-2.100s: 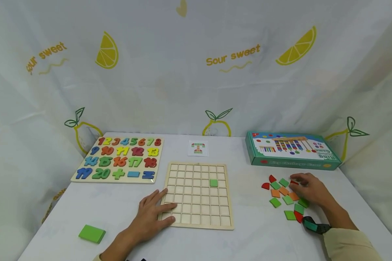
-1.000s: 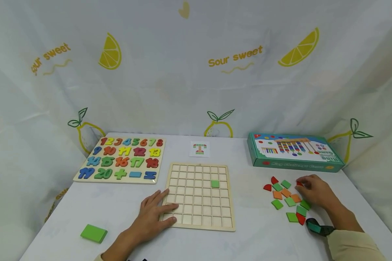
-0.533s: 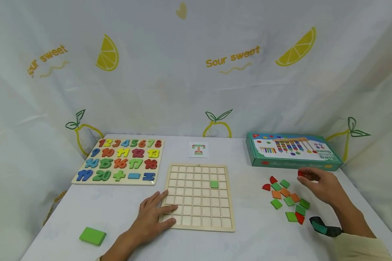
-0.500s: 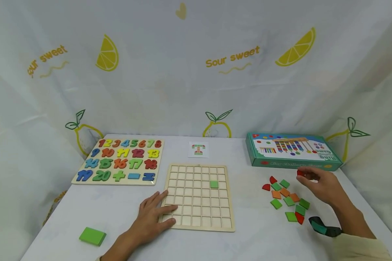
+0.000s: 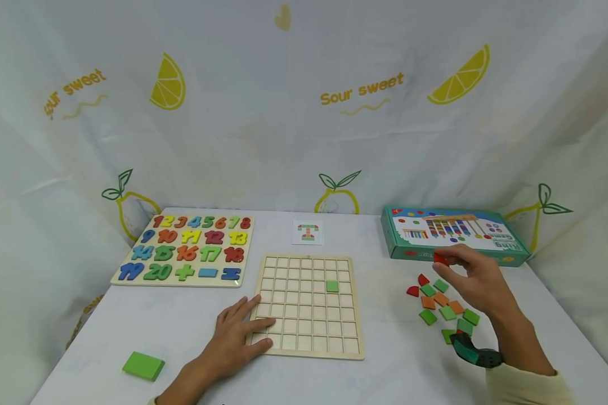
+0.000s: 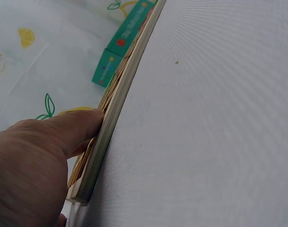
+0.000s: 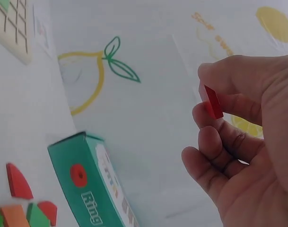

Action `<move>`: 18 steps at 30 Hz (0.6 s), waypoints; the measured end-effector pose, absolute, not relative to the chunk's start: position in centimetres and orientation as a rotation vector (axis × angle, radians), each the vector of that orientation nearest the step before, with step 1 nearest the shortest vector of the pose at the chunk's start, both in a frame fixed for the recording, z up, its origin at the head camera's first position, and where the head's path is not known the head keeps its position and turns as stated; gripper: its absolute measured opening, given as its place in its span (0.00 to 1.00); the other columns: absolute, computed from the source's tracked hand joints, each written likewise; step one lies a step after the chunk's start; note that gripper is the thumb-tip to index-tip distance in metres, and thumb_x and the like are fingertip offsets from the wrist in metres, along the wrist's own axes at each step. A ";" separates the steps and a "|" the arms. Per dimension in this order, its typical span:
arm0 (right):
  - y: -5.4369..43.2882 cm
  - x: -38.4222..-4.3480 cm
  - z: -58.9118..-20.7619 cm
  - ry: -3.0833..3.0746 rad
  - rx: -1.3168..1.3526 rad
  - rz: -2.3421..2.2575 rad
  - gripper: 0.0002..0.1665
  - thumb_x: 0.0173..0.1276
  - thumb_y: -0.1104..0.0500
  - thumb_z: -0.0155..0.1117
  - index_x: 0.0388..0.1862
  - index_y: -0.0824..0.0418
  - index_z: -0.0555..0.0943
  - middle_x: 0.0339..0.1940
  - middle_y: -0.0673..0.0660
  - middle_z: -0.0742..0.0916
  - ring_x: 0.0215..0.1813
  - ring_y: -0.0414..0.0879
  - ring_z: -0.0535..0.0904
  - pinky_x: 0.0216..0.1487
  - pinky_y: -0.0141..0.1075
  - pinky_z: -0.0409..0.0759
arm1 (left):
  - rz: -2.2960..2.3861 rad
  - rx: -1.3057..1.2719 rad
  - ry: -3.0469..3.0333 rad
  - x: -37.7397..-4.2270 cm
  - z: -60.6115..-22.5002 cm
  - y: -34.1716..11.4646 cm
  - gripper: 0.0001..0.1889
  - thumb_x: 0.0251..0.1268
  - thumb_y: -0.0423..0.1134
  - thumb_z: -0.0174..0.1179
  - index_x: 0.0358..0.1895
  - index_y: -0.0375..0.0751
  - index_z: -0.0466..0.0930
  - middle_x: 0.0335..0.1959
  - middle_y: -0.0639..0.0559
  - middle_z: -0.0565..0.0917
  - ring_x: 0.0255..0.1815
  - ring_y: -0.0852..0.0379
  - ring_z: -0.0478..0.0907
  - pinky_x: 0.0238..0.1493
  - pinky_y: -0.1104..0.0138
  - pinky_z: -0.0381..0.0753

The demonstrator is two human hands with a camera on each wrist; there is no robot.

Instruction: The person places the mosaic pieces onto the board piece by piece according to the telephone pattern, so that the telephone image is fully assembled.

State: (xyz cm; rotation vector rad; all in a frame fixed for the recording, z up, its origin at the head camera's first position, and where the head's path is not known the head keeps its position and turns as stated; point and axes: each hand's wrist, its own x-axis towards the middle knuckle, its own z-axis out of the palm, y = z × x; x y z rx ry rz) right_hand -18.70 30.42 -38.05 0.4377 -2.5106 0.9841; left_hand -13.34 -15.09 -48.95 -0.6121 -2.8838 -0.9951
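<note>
A wooden grid board [image 5: 306,306] lies mid-table, with one green square tile [image 5: 332,286] in a cell of its upper right part. My left hand [image 5: 235,340] rests on the board's left edge with fingers spread. Raised above the loose tiles, my right hand [image 5: 473,278] pinches a red tile [image 5: 440,259] between thumb and fingertips. The right wrist view shows this red tile [image 7: 213,102] edge-on, partly covered by the fingers. Beneath the hand lie several green, orange and red tiles [image 5: 441,298]; the wrist strap hides part of the nearest ones.
A pattern card [image 5: 307,232] with a T-like figure lies behind the board. At back left is a number puzzle [image 5: 184,250], at back right a green game box [image 5: 456,235]. A green block [image 5: 143,366] lies at front left.
My right hand has picked the red tile up from the pile, lifted it, and carried it left, towards the board. My left hand has stayed on the board.
</note>
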 end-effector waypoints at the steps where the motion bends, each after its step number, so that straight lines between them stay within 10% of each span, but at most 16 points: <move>1: 30.0 -18.7 -38.0 -2.505 0.448 0.995 0.15 0.64 0.66 0.68 0.50 0.66 0.81 0.39 0.55 0.82 0.43 0.36 0.70 0.47 0.20 0.64 | -0.993 -0.612 -2.885 -13.3 -48.9 -15.1 0.20 0.58 0.55 0.66 0.54 0.57 0.84 0.72 0.46 0.63 0.73 0.39 0.50 0.61 0.43 0.45; 18: 22.0 -20.9 -38.7 -2.358 0.601 1.240 0.18 0.61 0.70 0.68 0.52 0.65 0.82 0.43 0.56 0.84 0.42 0.43 0.74 0.44 0.25 0.72 | -1.001 -0.616 -2.879 -13.3 -49.1 -15.1 0.21 0.59 0.56 0.65 0.54 0.57 0.84 0.72 0.46 0.63 0.73 0.40 0.50 0.62 0.42 0.44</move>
